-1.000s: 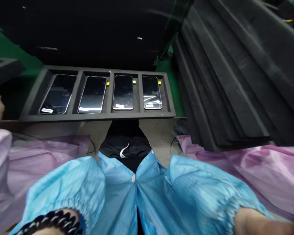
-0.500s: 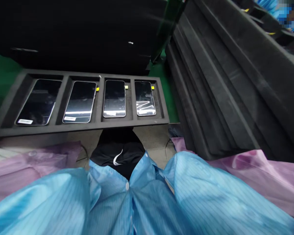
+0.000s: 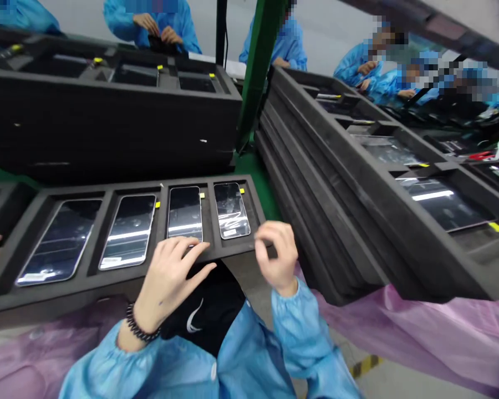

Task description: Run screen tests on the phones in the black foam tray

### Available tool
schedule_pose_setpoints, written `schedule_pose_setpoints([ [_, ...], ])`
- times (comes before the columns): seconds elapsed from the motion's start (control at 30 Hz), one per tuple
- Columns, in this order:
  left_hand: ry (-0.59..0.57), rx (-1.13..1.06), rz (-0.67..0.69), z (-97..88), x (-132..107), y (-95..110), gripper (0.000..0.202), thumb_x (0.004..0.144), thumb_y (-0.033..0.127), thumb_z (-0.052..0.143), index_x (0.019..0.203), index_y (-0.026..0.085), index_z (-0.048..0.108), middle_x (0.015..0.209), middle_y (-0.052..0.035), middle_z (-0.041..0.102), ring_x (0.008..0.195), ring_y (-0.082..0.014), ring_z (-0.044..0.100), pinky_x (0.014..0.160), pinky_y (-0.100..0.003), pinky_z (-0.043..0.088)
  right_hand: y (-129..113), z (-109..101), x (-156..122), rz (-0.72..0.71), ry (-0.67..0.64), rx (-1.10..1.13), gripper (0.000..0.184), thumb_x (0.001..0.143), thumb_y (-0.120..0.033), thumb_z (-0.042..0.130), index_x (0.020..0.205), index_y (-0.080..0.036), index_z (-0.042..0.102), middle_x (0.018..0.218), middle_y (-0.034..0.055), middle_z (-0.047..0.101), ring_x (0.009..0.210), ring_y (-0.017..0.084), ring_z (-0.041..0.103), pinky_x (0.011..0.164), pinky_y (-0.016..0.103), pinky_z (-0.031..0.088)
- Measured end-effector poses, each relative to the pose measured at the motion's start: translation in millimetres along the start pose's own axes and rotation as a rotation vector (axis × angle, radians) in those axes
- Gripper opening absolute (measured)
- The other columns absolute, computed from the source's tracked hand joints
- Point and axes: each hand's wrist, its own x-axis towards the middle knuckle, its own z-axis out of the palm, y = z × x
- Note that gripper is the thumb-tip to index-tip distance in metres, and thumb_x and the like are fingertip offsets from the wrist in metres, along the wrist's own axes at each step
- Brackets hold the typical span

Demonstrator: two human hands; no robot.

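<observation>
Foam trays stacked (image 3: 357, 183) at three o'clock dwarf the foam tray (image 3: 108, 280) in front, four phones seated screen-up in its slots. Left hand (image 3: 170, 274) lies spread, fingertips on its near rim by the third phone (image 3: 185, 213); right hand (image 3: 276, 255) pinches the five o'clock corner, apparently steadying it.

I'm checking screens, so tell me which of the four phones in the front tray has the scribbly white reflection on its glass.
The rightmost phone, nearest the right hand. The other three show only straight light bands.
</observation>
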Motion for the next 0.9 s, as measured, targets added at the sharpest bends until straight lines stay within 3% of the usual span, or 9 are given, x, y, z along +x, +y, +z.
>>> schedule_pose_setpoints([
  [0.17,-0.107,0.031,-0.060,26.3,1,-7,0.020,0.094,0.043,0.062,0.099,0.024,0.067,0.096,-0.0056,0.074,0.087,-0.0226,0.066,0.077,-0.041,0.051,42,26,20,0.303,-0.294,0.059,0.054,0.096,-0.026,0.046,0.150,-0.020,0.044,0.148,0.0167,0.055,0.138,0.030,0.053,0.116,0.054,0.045],
  [0.3,-0.115,-0.056,-0.060,12.8,-13,2,0.014,0.094,0.038,0.063,0.095,0.024,0.065,0.091,-0.0038,0.075,0.086,-0.0206,0.067,0.078,-0.041,0.052,35,16,-3,0.308,-0.329,0.094,0.058,0.099,-0.024,0.038,0.157,-0.024,0.034,0.159,0.0121,0.047,0.148,0.026,0.044,0.124,0.053,0.038],
  [0.4,-0.196,-0.153,-0.065,-7.4,-5,-1,0.018,0.094,0.041,0.060,0.100,0.025,0.066,0.099,-0.0043,0.074,0.092,-0.0197,0.067,0.080,-0.038,0.055,20,-2,-15,0.314,-0.362,0.038,0.048,0.100,-0.024,0.039,0.147,-0.028,0.050,0.151,0.0097,0.053,0.142,0.025,0.050,0.120,0.049,0.044],
  [0.5,-0.299,-0.136,-0.089,-12.4,30,-22,0.038,0.098,0.040,0.049,0.131,0.024,0.058,0.136,-0.0109,0.064,0.126,-0.0238,0.060,0.104,-0.042,0.054,16,-7,-8,0.293,-0.397,-0.073,0.039,0.097,-0.023,0.046,0.129,-0.027,0.067,0.146,0.0108,0.056,0.129,0.029,0.061,0.109,0.049,0.053],
  [0.57,-0.382,-0.047,-0.115,-1.5,61,-42,0.060,0.095,0.041,0.048,0.148,0.014,0.044,0.159,-0.0199,0.041,0.152,-0.0329,0.036,0.124,-0.056,0.036,18,-2,3,0.252,-0.412,-0.145,0.038,0.094,-0.021,0.048,0.124,-0.025,0.071,0.149,0.0124,0.055,0.124,0.031,0.063,0.106,0.053,0.055],
  [0.67,-0.548,0.110,-0.191,26.1,96,-67,0.099,0.081,0.042,0.061,0.158,-0.002,0.016,0.168,-0.0310,0.010,0.160,-0.0438,0.007,0.127,-0.072,0.010,23,10,16,0.230,-0.407,-0.189,0.040,0.092,-0.016,0.047,0.120,-0.022,0.075,0.151,0.0141,0.053,0.126,0.034,0.062,0.109,0.056,0.053],
  [0.77,-0.628,0.129,-0.251,44.8,105,-80,0.104,0.079,0.046,0.056,0.159,-0.001,0.010,0.168,-0.0308,0.013,0.160,-0.0420,0.009,0.126,-0.073,0.005,28,17,18,0.269,-0.400,-0.123,0.043,0.091,-0.014,0.047,0.121,-0.025,0.076,0.155,0.0103,0.051,0.131,0.032,0.060,0.114,0.054,0.050],
  [0.9,-0.615,0.095,-0.268,45.4,99,-85,0.098,0.080,0.051,0.051,0.159,0.006,0.016,0.163,-0.0287,0.029,0.156,-0.0412,0.024,0.124,-0.077,0.007,33,17,16,0.308,-0.446,-0.051,0.048,0.091,-0.013,0.046,0.126,-0.029,0.075,0.158,0.0057,0.048,0.139,0.030,0.054,0.119,0.053,0.045],
])
